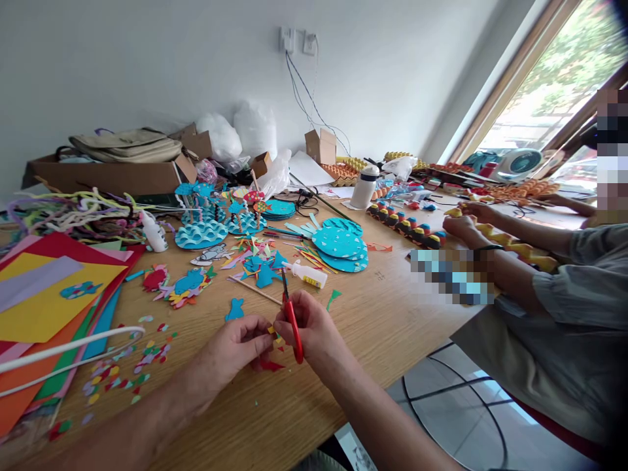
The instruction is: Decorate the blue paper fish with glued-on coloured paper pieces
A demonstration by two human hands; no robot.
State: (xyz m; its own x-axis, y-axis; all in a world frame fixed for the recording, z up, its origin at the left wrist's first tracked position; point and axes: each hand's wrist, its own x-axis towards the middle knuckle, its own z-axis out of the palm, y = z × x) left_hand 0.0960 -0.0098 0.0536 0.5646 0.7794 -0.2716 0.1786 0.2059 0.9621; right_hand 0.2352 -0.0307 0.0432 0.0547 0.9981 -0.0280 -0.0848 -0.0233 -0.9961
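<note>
My right hand (314,327) is closed around a pair of red-handled scissors (293,327), whose dark blades point up and away from me. Between my two hands is a small yellow paper piece (273,331); my left hand (240,350) pinches it, and the right fingertips are close to it or touching. Red paper scraps (272,365) show just under my left fingers. A blue paper fish shape (235,309) lies beyond my left hand. A small white glue bottle (309,273) rests on its side past the scissors, near a thin wooden stick (255,288).
Coloured paper sheets (53,281) and paper dots (112,376) cover the left side. Blue discs (341,245) and decorated wave-shaped bases (201,233) stand farther back. At right, a co-worker's hands (464,226) hold a yellow egg-carton strip (520,247). A white bottle (364,188) stands behind.
</note>
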